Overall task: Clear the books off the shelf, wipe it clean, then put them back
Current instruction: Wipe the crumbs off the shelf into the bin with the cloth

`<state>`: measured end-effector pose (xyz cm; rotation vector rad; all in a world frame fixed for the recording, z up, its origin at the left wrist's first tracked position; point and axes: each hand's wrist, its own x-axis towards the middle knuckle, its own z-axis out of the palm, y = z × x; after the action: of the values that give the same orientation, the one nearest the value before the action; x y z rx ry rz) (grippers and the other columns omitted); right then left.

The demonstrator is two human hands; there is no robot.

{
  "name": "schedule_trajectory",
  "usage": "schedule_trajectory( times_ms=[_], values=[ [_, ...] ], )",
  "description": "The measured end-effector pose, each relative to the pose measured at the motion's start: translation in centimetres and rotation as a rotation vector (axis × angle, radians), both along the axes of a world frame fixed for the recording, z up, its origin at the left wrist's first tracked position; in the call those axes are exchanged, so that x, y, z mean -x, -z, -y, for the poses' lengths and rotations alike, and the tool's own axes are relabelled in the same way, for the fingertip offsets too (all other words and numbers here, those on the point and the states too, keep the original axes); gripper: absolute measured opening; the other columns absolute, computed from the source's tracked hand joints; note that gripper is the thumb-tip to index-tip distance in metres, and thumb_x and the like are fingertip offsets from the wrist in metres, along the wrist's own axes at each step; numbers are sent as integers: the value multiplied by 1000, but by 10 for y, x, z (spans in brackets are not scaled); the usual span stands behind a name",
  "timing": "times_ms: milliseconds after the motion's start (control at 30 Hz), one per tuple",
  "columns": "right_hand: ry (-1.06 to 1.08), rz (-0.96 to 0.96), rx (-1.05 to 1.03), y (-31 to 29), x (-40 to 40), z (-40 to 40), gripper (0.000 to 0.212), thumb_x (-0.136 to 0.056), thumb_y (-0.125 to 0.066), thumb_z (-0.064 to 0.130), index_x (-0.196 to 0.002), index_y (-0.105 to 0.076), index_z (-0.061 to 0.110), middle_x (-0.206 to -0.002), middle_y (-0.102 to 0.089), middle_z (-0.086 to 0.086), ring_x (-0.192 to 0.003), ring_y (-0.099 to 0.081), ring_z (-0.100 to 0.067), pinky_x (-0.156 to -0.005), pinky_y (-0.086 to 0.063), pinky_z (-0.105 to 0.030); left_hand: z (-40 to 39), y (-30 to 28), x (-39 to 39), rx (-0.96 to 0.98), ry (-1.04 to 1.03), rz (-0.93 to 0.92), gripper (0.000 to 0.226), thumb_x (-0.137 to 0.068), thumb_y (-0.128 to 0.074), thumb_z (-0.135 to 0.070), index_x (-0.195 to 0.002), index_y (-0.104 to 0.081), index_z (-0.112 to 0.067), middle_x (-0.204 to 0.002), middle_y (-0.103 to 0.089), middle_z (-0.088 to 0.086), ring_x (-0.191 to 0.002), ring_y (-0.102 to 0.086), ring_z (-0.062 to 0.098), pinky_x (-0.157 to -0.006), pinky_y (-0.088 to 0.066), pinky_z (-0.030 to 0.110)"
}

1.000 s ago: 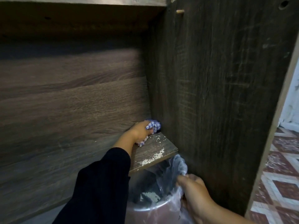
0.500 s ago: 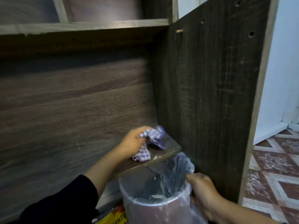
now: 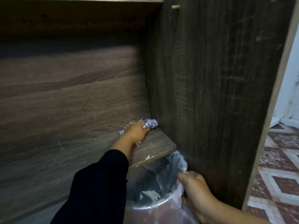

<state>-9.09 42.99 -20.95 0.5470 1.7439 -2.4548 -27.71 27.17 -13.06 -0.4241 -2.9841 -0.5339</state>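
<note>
The dark wooden shelf board (image 3: 155,145) has no books on it; no book is in view. My left hand (image 3: 136,131) grips a blue-and-white checked cloth (image 3: 149,123) pressed into the shelf's back right corner, against the side panel. A few pale crumbs (image 3: 148,157) lie near the shelf's front edge. My right hand (image 3: 193,185) holds the rim of a metal bin (image 3: 150,206) and pinches its clear plastic liner (image 3: 178,160), with the bin right under the shelf's front edge. Pale debris lies inside the bin.
The tall dark side panel (image 3: 218,94) of the bookcase closes the shelf on the right. Another shelf board (image 3: 80,0) runs overhead. Patterned red and white floor tiles (image 3: 278,167) and a white wall (image 3: 291,86) show at the far right.
My left hand has moved the cloth from the shelf's front edge back into the rear corner. The crumb pile seen a second ago is mostly gone from the shelf; debris lies in the bin.
</note>
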Motion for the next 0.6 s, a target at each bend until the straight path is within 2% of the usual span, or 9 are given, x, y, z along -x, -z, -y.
schedule_trajectory(
  times_ms=[67, 167, 200, 233, 300, 367, 467, 500, 600],
  values=[
    [-8, -3, 11, -1, 1, 2, 9, -83, -53, 2, -75, -56, 2, -57, -57, -17, -58, -59, -31, -65, -50, -41, -11, -3, 1, 24, 65, 0, 41, -98, -44, -39, -136, -52, -25, -141, -50, 5, -127, -49, 26, -110, -35, 33],
    [-4, -4, 16, -3, 0, 2, 14, -83, -50, 0, -70, -52, 4, -54, -53, -16, -52, -57, -30, -58, -49, -38, -5, -1, 3, -40, 133, 56, 38, -89, -43, -55, -117, -62, -40, -131, -60, 4, -117, -56, 22, -109, -38, 38],
    [0, -4, 24, -4, -2, 3, 16, -83, -49, -2, -68, -51, 5, -52, -51, -15, -49, -55, -28, -55, -48, -36, -2, -5, -12, -69, 140, 87, 34, -91, -47, -48, -114, -66, -32, -125, -63, 6, -110, -57, 18, -106, -41, 33],
    [0, -4, 34, -6, -4, 3, 15, -83, -48, -2, -70, -51, 4, -54, -50, -15, -48, -54, -27, -55, -47, -36, -2, -10, -28, -111, 154, 109, 30, -95, -52, -32, -115, -67, -17, -121, -64, 11, -104, -56, 12, -102, -42, 19],
    [-11, -8, 62, -11, -9, 4, 10, -82, -47, -3, -76, -52, 3, -59, -49, -17, -50, -53, -28, -56, -46, -36, -2, -20, -65, -167, 238, 142, 28, -96, -51, -4, -120, -61, 6, -116, -62, 16, -88, -55, -10, -79, -34, -7],
    [-10, -6, 72, -13, -15, 3, 12, -83, -46, -4, -75, -52, 3, -59, -48, -17, -48, -52, -27, -53, -46, -34, 4, -15, -91, -197, 344, 155, 31, -94, -48, 6, -123, -55, 11, -117, -57, 11, -81, -53, -26, -79, -35, -7],
    [-8, -1, 89, -16, -25, 3, 12, -83, -46, -5, -76, -54, 0, -60, -48, -18, -47, -52, -27, -52, -47, -32, 15, -5, -113, -155, 384, 135, 36, -94, -51, 2, -130, -57, -4, -133, -56, 6, -111, -48, -6, -105, -34, 10],
    [-12, 5, 95, -17, -28, 2, 13, -83, -45, -5, -75, -54, 0, -59, -48, -18, -47, -52, -27, -53, -47, -33, 16, -4, -119, -156, 376, 120, 38, -93, -52, 2, -130, -58, -8, -133, -56, 5, -113, -47, -1, -102, -32, 5],
    [-24, 6, 91, -23, -35, 2, 22, -82, -44, -7, -63, -50, 2, -53, -47, -15, -43, -51, -25, -50, -46, -30, 10, -12, -134, -385, 288, 56, 44, -87, -45, 18, -123, -60, -2, -113, -63, 3, -94, -57, -10, -83, -36, -3]
  ],
)
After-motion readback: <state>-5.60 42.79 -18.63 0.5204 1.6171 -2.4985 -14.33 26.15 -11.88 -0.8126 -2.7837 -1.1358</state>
